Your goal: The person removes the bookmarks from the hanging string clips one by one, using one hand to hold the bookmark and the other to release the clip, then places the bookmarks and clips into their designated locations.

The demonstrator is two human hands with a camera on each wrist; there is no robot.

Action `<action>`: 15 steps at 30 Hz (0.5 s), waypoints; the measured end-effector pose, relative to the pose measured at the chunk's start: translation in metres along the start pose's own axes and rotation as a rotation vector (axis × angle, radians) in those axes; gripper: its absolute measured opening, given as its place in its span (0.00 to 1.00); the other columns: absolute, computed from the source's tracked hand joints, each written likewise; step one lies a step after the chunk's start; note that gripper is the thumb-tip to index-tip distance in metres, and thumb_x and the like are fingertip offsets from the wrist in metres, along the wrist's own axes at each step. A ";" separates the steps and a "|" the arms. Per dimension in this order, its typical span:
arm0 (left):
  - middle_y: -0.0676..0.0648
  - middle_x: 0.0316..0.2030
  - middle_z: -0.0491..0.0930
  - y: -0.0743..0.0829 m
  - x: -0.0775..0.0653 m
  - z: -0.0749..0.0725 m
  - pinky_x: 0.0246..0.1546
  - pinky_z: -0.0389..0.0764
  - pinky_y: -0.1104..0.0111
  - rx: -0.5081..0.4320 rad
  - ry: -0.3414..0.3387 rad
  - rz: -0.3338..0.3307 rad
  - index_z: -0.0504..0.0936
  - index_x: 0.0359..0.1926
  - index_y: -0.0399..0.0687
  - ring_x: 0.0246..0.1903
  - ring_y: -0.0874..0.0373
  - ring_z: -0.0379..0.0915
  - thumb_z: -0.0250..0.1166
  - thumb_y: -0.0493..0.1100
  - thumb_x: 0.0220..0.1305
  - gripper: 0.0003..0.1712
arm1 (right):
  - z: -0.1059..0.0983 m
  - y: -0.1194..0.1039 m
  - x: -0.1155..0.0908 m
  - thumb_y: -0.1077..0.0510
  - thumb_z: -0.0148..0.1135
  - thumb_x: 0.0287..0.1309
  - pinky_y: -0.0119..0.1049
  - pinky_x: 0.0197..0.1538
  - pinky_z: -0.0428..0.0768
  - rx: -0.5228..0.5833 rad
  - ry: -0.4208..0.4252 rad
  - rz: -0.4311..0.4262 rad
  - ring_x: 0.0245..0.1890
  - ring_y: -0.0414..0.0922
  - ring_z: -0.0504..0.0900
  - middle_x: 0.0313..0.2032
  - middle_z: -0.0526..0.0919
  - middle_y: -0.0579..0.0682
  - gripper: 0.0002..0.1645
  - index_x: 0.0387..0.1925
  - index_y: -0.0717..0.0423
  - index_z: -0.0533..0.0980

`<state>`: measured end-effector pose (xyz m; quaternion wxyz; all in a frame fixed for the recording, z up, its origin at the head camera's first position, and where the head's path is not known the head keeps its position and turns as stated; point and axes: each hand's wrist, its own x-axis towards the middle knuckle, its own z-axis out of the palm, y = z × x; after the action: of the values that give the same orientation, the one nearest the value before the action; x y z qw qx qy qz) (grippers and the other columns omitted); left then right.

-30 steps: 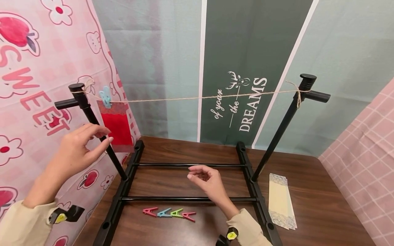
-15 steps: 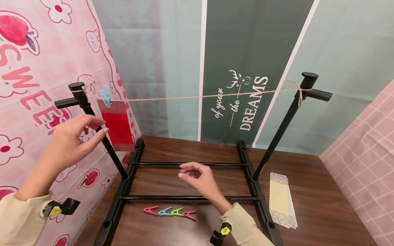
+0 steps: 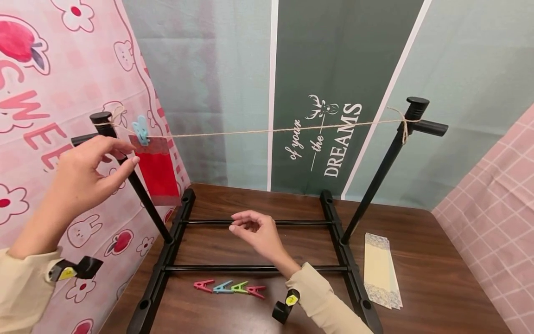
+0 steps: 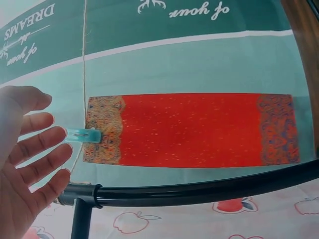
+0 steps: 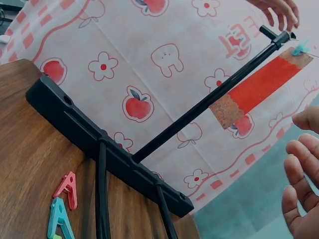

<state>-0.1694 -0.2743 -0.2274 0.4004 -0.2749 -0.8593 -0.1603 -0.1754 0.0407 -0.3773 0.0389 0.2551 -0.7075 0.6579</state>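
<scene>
A red paper strip with patterned ends hangs from a twine line, clipped near its left end by a light blue clothespin. My left hand is raised by the left post, just left of the strip, fingers loosely bent and holding nothing. In the left wrist view its fingers spread close to the clothespin; whether they touch it I cannot tell. Lower down, my right hand hovers over the black stand's crossbars, loosely curved around nothing. Several clothespins, red, blue and green, lie in a row on the table.
The black stand's left post and right post hold the twine. Cream paper strips with patterned ends lie stacked on the wooden table at right. A pink printed cloth borders the left side.
My left hand has risen and shifted slightly left, toward the top of the left post. My right hand has drifted left and a little upward. The hanging strip and the row of clothespins stay put.
</scene>
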 end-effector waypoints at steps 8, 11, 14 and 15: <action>0.39 0.36 0.81 -0.005 0.015 -0.006 0.40 0.62 0.86 -0.004 0.010 0.016 0.80 0.44 0.32 0.32 0.56 0.71 0.67 0.36 0.56 0.15 | 0.006 -0.006 0.012 0.66 0.67 0.57 0.34 0.34 0.77 -0.014 -0.004 -0.028 0.34 0.52 0.82 0.34 0.85 0.55 0.10 0.42 0.64 0.81; 0.39 0.36 0.81 -0.005 0.020 -0.008 0.40 0.63 0.85 -0.005 -0.005 0.000 0.80 0.43 0.32 0.33 0.64 0.69 0.67 0.35 0.55 0.14 | 0.008 -0.007 0.015 0.66 0.67 0.57 0.36 0.36 0.78 -0.017 -0.014 -0.034 0.34 0.52 0.82 0.34 0.85 0.56 0.10 0.42 0.64 0.81; 0.40 0.35 0.81 -0.007 0.024 -0.010 0.39 0.63 0.85 -0.004 -0.015 -0.019 0.80 0.42 0.32 0.33 0.73 0.67 0.67 0.34 0.55 0.13 | 0.012 -0.008 0.018 0.67 0.67 0.56 0.39 0.38 0.79 -0.018 -0.026 -0.031 0.35 0.51 0.83 0.35 0.85 0.57 0.11 0.42 0.65 0.81; 0.40 0.34 0.81 -0.007 0.025 -0.011 0.39 0.63 0.86 -0.007 -0.015 -0.028 0.80 0.42 0.32 0.33 0.76 0.65 0.67 0.34 0.55 0.13 | 0.013 -0.008 0.019 0.67 0.67 0.56 0.40 0.38 0.79 -0.020 -0.033 -0.028 0.35 0.51 0.83 0.35 0.85 0.57 0.11 0.42 0.65 0.81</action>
<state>-0.1804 -0.2770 -0.2013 0.3910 -0.2652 -0.8654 -0.1668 -0.1850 0.0225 -0.3641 0.0391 0.2752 -0.7110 0.6459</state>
